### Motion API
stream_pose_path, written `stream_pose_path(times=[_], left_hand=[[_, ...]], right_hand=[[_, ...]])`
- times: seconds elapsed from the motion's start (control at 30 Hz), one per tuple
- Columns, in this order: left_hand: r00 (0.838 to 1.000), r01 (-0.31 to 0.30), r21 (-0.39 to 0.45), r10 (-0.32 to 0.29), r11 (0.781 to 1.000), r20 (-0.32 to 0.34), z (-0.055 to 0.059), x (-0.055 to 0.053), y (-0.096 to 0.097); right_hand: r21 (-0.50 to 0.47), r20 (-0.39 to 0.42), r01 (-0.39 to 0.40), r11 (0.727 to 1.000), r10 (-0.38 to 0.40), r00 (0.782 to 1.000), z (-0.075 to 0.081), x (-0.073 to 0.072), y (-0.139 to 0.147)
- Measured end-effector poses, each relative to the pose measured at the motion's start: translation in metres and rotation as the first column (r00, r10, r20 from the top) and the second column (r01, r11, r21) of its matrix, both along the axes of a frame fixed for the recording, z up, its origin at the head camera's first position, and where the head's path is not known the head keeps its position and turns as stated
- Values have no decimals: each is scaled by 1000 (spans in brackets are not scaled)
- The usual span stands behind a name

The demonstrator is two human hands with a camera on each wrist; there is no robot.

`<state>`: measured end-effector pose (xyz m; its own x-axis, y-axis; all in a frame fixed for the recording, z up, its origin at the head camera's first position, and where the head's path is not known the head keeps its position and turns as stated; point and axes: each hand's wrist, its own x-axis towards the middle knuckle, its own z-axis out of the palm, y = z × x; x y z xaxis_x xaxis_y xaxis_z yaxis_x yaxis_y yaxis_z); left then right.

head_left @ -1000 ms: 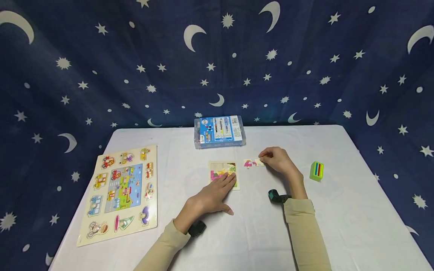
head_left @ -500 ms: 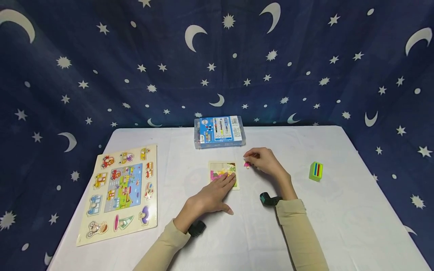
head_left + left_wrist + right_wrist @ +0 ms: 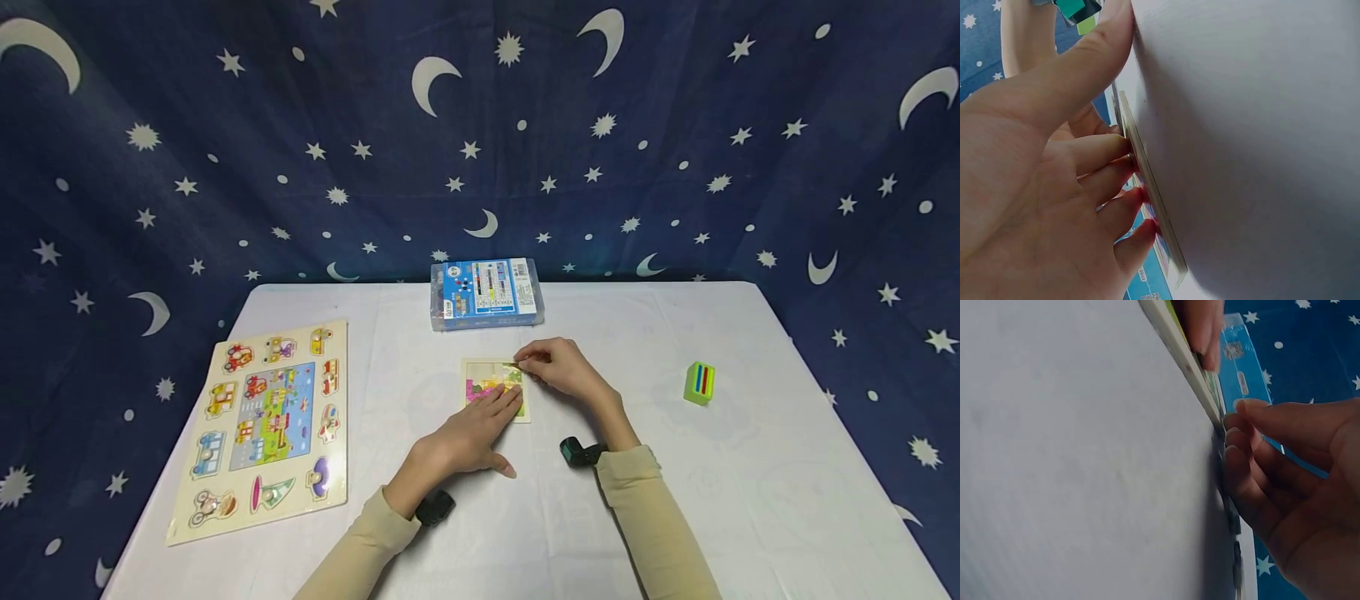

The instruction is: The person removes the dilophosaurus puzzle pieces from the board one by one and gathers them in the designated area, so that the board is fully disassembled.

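Observation:
A small square jigsaw board (image 3: 464, 379) with a light wooden rim lies mid-table, its picture pink, yellow and green. Across its lower right my left hand (image 3: 480, 429) rests, fingers extended over the picture and thumb out to the side. My right hand (image 3: 562, 367) reaches in from the right. Its thumb and index finger pinch a dark-edged puzzle piece (image 3: 513, 364) at the top right corner. Seen edge-on in the right wrist view, loose puzzle pieces (image 3: 1238, 562) lie beyond the board's corner; in the head view the right hand covers them.
A clear plastic box with a blue label (image 3: 487, 292) sits at the back edge. On the left lies a large peg puzzle (image 3: 258, 433) of vehicles. A green block with coloured stripes (image 3: 699, 383) stands to the right. Behind the table hangs a starry curtain (image 3: 480, 167).
My right hand has moved left, from the loose pieces beside the board to its top right corner, and now covers those pieces. The left hand has stayed in place.

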<state>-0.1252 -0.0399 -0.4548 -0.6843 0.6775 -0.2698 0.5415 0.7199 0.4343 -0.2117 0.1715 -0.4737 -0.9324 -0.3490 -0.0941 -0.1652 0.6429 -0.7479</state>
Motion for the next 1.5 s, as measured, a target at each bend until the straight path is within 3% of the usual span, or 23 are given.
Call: stream_pose_path(times=[0.27,0.7,1.1,1.5], left_hand=[[1000,8,-3,-8,1000,-8,0,0,0],[1000,5,-1,-5,1000,-11,-1,0,-1],[999,19,-4,-19,1000,-27,-1,1,-1],[999,20,10,-20,1000,-25,-1,0,-1]], right_hand=[[37,9,-24,999,23,1000,0,1,-4],[87,-77,-30,996,37,996,-1,2,-8],[42,-86,-5,999,8,996,0,4,-7],[-52,2,32,998,-32,999,3,5,-10]])
